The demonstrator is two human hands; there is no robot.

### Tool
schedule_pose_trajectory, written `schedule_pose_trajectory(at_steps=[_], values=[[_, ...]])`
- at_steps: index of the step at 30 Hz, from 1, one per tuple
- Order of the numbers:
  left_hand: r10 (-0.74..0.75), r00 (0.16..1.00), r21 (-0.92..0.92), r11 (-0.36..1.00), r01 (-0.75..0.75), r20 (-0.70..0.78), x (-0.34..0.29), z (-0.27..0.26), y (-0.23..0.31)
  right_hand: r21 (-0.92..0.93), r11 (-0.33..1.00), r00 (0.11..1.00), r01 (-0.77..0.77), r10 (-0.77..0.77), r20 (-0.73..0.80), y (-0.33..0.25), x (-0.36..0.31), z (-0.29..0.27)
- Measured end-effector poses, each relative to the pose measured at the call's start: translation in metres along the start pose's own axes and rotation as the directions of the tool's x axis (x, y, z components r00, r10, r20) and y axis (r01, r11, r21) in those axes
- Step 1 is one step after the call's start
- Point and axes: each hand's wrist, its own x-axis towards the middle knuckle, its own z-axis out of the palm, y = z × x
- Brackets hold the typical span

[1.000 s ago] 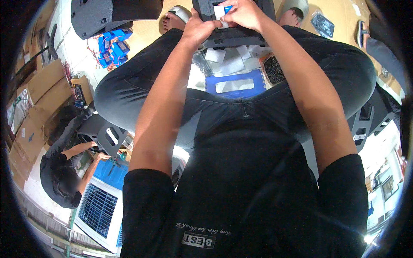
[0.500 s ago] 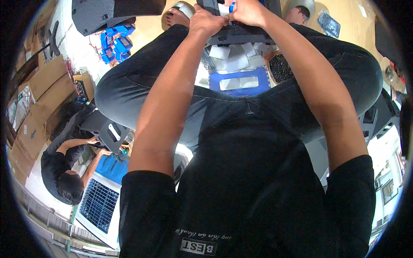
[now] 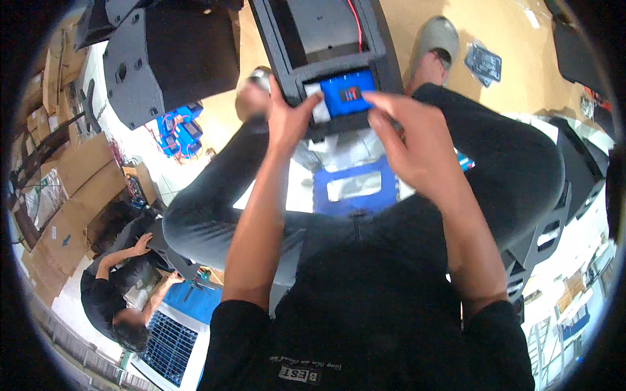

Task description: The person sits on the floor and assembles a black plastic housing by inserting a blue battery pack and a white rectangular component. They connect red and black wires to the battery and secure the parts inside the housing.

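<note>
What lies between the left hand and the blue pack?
In the head view, a white strip lies there, along the left side of the blue pack; the left hand partly covers it.

The left hand [image 3: 288, 124] held the left edge of the black housing [image 3: 329, 64], its index finger stretched up along the outer side and its thumb bent inward over the rim. The right hand [image 3: 418, 140], blurred, was loosely spread at the lower right of the housing, with its index finger pointing inward. Both bare forearms [image 3: 257, 225] reached up from below the housing.
</note>
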Motion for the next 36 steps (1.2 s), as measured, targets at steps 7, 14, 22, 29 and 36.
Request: schedule_pose_trajectory(at_steps=[7, 14, 22, 29, 36], values=[[-0.07, 0.997, -0.236, 0.97, 0.064, -0.017, -0.005, 0.012, -0.016, -0.08, 0.988, 0.967, -0.133, 0.147, 0.208, 0.002, 0.015, -0.012], [-0.066, 0.997, -0.254, 0.966, 0.058, -0.027, -0.008, 0.017, -0.017, -0.104, 0.955, 0.808, -0.278, 0.291, 0.511, 0.008, 0.015, 0.006], [-0.016, 1.0, -0.255, 0.967, 0.01, -0.021, -0.01, 0.016, -0.021, -0.05, 0.949, 0.846, -0.31, 0.3, 0.441, 0.018, 0.021, 0.03], [0.132, 0.99, -0.076, 0.988, -0.135, -0.04, -0.011, 0.011, -0.017, -0.196, 0.956, 0.804, -0.218, 0.29, 0.519, 0.017, 0.029, 0.052], [0.195, 0.98, -0.055, 0.979, -0.198, -0.047, -0.009, 0.014, -0.026, -0.37, 0.902, 0.703, -0.222, 0.411, 0.58, 0.019, 0.028, 0.074]])
